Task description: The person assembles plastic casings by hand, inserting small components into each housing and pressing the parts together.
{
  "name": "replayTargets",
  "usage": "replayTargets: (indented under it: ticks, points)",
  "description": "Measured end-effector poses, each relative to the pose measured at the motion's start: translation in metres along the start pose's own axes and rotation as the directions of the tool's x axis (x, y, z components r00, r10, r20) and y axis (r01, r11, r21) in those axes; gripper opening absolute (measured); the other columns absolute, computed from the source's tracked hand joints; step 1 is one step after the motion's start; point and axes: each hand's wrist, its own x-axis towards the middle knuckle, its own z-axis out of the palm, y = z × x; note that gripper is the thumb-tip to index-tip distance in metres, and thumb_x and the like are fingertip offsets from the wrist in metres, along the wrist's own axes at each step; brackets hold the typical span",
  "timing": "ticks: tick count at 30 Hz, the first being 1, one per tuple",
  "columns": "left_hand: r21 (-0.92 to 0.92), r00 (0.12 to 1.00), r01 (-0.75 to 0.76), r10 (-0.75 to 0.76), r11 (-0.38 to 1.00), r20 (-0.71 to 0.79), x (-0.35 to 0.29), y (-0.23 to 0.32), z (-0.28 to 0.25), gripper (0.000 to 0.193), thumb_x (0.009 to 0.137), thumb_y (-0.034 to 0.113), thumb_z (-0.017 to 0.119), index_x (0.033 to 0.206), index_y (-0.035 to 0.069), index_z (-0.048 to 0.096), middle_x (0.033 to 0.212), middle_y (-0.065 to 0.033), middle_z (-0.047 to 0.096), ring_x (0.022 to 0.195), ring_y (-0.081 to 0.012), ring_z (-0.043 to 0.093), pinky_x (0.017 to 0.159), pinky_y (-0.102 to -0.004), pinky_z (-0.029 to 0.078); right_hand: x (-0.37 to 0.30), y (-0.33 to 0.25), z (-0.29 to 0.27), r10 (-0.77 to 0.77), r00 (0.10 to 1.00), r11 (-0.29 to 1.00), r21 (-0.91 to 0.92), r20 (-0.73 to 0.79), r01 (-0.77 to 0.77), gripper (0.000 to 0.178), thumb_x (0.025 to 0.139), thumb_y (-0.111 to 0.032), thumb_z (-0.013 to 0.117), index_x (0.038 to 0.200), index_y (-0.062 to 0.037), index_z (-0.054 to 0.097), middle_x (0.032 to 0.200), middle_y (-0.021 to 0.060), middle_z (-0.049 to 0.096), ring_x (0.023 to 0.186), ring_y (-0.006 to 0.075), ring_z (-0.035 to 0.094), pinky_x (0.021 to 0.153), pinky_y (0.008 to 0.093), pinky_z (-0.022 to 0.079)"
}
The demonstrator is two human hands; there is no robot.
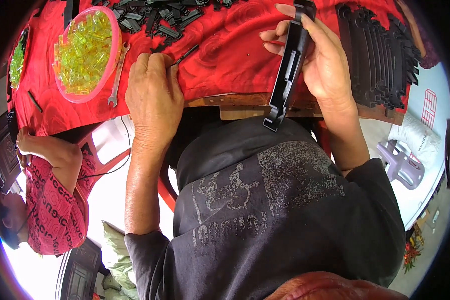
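My right hand [327, 65] grips a long black plastic housing [280, 87] with a slot along its middle and hooked ends. It is held up over the table's near edge, slightly tilted, its lower end close to my dark shirt. My left hand [155, 95] rests on the red tablecloth [225, 65] with its fingers curled. A small black plastic strip [187, 54] sticks out from its thumb and index finger, which seem to pinch it; the fingertips are partly hidden. Beside this hand, on its left, lies a metal wrench [118, 77].
A pink-rimmed bowl [118, 42] holds many clear yellow-green tubes. Small black parts [157, 17] are heaped at the far side. Long black housings [375, 60] lie stacked at right. A person in a red patterned shirt [57, 210] sits at left. A grey plastic stool [407, 172] stands at right.
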Motion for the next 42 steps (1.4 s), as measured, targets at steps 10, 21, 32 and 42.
replayTargets:
  ticks: [10, 21, 32, 42]
  points:
    - [-0.552, 0.976, 0.018, 0.106, 0.834, 0.192, -0.008, 0.067, -0.014, 0.016, 0.096, 0.003, 0.056, 0.112, 0.0, 0.057, 0.09, -0.0254, 0.067, 0.085, -0.0453, 0.068, 0.071, -0.0493, 0.054, -0.002, 0.009, 0.012, 0.025, 0.999, 0.999, 0.032, -0.022, -0.024, 0.045, 0.109, -0.026, 0.045, 0.136, 0.0087, 0.054, 0.101, 0.0113, 0.067, 0.104, 0.031, 0.07, 0.094, 0.045, 0.058]
    - [-0.429, 0.967, -0.069, 0.165, 0.901, 0.192, -0.016, 0.087, 0.002, 0.011, 0.093, 0.009, 0.068, 0.1, 0.003, 0.063, 0.073, -0.0148, 0.066, 0.066, -0.035, 0.069, 0.058, -0.0413, 0.053, -0.006, 0.009, 0.015, 0.014, 0.998, 0.999, 0.042, -0.054, -0.012, 0.043, 0.109, -0.025, 0.044, 0.134, 0.0067, 0.058, 0.101, 0.0113, 0.066, 0.104, 0.0306, 0.07, 0.095, 0.0437, 0.058]
    - [-0.327, 0.968, -0.111, 0.177, 0.938, 0.178, -0.014, 0.095, 0.003, 0.016, 0.095, 0.015, 0.066, 0.086, 0.007, 0.056, 0.059, -0.0129, 0.059, 0.055, -0.0339, 0.064, 0.049, -0.043, 0.048, -0.007, 0.01, 0.022, -0.004, 0.995, 1.0, -0.004, -0.102, 0.003, 0.043, 0.109, -0.025, 0.044, 0.136, 0.0063, 0.056, 0.1, 0.0121, 0.067, 0.103, 0.0312, 0.071, 0.095, 0.0439, 0.058]
    - [-0.32, 0.976, -0.144, 0.187, 0.936, 0.109, -0.013, 0.088, 0.001, 0.022, 0.095, 0.016, 0.062, 0.081, 0.008, 0.048, 0.058, -0.0098, 0.06, 0.052, -0.0328, 0.064, 0.046, -0.0446, 0.05, -0.008, 0.015, 0.042, -0.03, 0.996, 0.997, -0.069, -0.088, 0.024, 0.043, 0.11, -0.029, 0.043, 0.138, 0.0017, 0.054, 0.108, 0.0149, 0.068, 0.108, 0.0314, 0.07, 0.093, 0.0397, 0.057]
